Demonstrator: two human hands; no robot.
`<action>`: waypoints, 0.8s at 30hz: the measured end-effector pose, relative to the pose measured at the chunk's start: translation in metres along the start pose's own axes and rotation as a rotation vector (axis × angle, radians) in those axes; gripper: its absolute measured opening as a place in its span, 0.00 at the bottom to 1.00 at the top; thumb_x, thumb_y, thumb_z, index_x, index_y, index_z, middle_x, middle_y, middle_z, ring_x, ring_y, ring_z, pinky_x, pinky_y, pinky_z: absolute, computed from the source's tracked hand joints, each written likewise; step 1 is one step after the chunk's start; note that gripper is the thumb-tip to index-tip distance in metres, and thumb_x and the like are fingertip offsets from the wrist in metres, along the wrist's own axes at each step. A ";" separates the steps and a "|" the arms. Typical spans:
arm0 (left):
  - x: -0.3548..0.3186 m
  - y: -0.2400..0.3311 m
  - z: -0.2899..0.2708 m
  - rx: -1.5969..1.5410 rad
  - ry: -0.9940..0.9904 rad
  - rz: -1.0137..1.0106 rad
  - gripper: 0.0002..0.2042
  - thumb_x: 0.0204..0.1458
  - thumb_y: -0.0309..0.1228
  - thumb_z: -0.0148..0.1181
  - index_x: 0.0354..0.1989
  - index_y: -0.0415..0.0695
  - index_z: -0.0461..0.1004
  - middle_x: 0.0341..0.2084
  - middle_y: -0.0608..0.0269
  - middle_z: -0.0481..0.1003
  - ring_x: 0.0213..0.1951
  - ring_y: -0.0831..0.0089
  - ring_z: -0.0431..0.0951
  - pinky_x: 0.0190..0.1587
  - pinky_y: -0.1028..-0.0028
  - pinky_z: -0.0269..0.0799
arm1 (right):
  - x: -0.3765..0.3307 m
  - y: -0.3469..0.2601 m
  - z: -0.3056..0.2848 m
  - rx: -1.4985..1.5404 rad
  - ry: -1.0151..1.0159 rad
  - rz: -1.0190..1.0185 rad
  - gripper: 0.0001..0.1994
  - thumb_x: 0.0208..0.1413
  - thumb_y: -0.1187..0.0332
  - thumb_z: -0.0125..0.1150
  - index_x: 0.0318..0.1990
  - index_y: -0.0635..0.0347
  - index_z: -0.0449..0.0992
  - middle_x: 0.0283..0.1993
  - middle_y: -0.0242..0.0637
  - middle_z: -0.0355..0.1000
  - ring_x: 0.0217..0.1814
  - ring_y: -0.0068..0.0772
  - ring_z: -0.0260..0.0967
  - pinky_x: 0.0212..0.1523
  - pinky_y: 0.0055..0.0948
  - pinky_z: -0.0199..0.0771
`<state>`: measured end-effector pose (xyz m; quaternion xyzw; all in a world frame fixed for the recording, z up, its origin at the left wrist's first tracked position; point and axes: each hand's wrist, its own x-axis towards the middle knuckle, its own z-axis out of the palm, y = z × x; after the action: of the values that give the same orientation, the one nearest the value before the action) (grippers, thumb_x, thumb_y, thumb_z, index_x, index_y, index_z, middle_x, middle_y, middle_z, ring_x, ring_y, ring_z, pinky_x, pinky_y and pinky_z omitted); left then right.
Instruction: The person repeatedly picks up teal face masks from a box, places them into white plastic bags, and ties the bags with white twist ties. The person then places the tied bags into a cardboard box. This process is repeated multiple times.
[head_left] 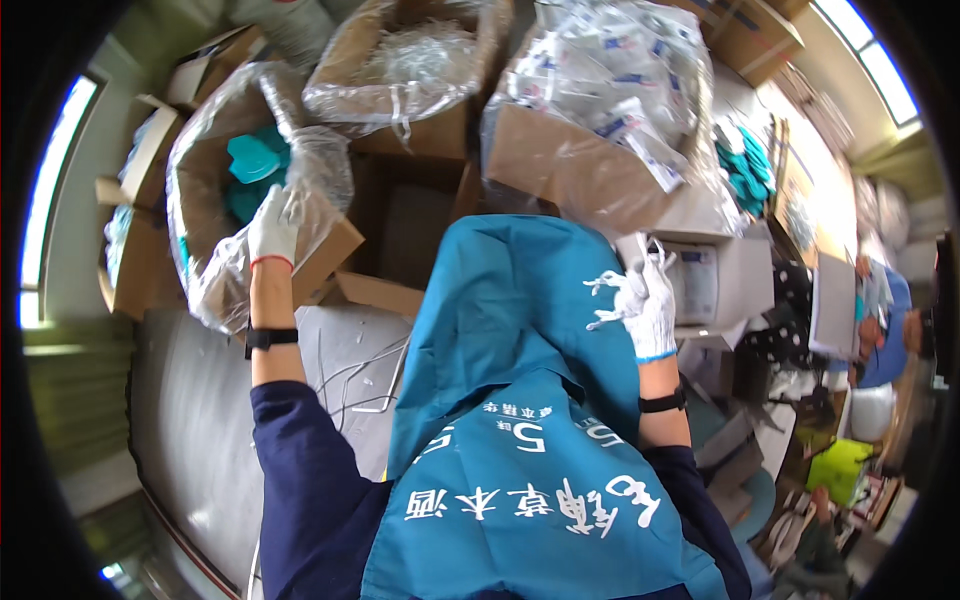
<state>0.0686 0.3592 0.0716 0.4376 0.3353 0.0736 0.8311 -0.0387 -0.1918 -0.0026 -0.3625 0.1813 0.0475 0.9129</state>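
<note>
My left hand (274, 228), in a white knit glove, reaches over the rim of a carton (335, 255) lined with a clear plastic bag (215, 265). Its fingertips are next to teal, smooth-looking pieces (258, 158) inside; whether they grip one I cannot tell. My right hand (645, 300), also gloved, is held above my teal apron (510, 290) with its fingers spread and nothing in them. Just beside it stands a small open white box (745, 280) with a flat printed packet (697, 282) in it.
Ahead are a lined carton of clear plastic pieces (425, 55) and another full of white packets (610, 75). Below the first, an open carton (405, 225) stands. Teal cloth-like items (745, 170) lie at the right. Another person (882, 325) is at the far right. A thin metal frame (365, 385) lies on the grey floor.
</note>
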 end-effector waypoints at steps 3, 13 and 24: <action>-0.058 -0.061 0.052 0.586 -0.393 0.334 0.19 0.56 0.29 0.61 0.54 0.34 0.74 0.44 0.53 0.81 0.43 0.68 0.82 0.46 0.71 0.77 | -0.005 -0.015 0.007 0.045 -0.057 0.034 0.13 0.72 0.59 0.48 0.44 0.57 0.74 0.18 0.23 0.53 0.12 0.19 0.47 0.13 0.24 0.52; -0.167 -0.243 0.155 1.004 -1.125 0.561 0.23 0.54 0.35 0.65 0.57 0.40 0.72 0.52 0.52 0.78 0.55 0.57 0.78 0.57 0.65 0.72 | -0.021 -0.019 0.062 0.080 -0.099 0.163 0.13 0.71 0.60 0.49 0.43 0.60 0.74 0.23 0.29 0.65 0.18 0.23 0.61 0.15 0.22 0.59; -0.184 -0.238 0.147 1.087 -1.291 0.124 0.19 0.68 0.39 0.48 0.36 0.37 0.80 0.17 0.61 0.71 0.21 0.69 0.70 0.29 0.68 0.68 | -0.020 -0.018 0.080 -0.186 0.050 -0.217 0.14 0.72 0.63 0.47 0.41 0.62 0.76 0.29 0.39 0.78 0.35 0.41 0.83 0.29 0.29 0.78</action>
<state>-0.0214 0.0389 0.0351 0.7501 -0.2412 -0.3168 0.5281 -0.0296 -0.1500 0.0699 -0.4640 0.1584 -0.0440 0.8704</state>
